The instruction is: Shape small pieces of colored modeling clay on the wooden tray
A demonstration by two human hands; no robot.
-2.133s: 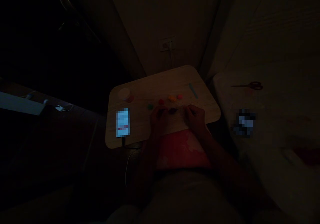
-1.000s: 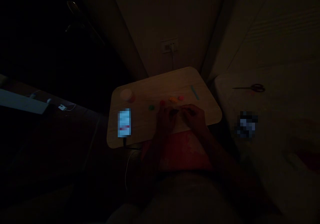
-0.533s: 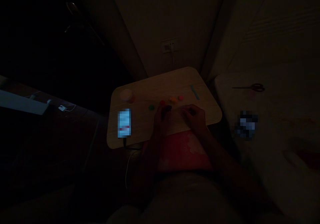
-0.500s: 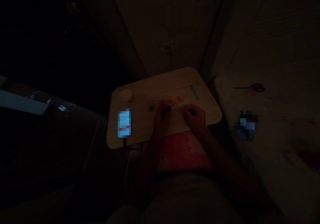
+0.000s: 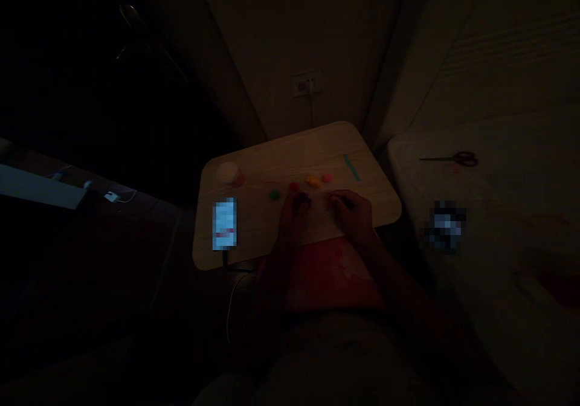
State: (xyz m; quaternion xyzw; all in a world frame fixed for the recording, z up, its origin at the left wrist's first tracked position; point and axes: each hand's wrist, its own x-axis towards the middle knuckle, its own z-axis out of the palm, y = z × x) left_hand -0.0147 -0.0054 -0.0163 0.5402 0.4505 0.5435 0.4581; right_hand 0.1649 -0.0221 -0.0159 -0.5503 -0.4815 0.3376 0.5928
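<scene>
In the dim head view my left hand point(image 5: 291, 219) is closed around a dark blue lump point(image 5: 305, 199) that looks like modelling clay. To its right, my right hand point(image 5: 354, 211) is curled over the table with thumb and fingertips together; anything between them is too dark to make out. Small lumps lie just beyond my hands: a green one point(image 5: 274, 195), a red one point(image 5: 293, 186) close to my left fingers, an orange one point(image 5: 312, 181) of uneven shape and a pink one point(image 5: 327, 177).
The small wooden table point(image 5: 254, 237) holds a lidded tub point(image 5: 230, 174), a lit phone point(image 5: 225, 223) and a flat teal strip point(image 5: 352, 168). Scissors point(image 5: 453, 159) lie on the pale surface to the right. A wall socket point(image 5: 307, 84) with a cable is behind the table.
The lump in my left hand now shows more of its blue colour. My right hand has shifted slightly left. The lumps on the table stay in place.
</scene>
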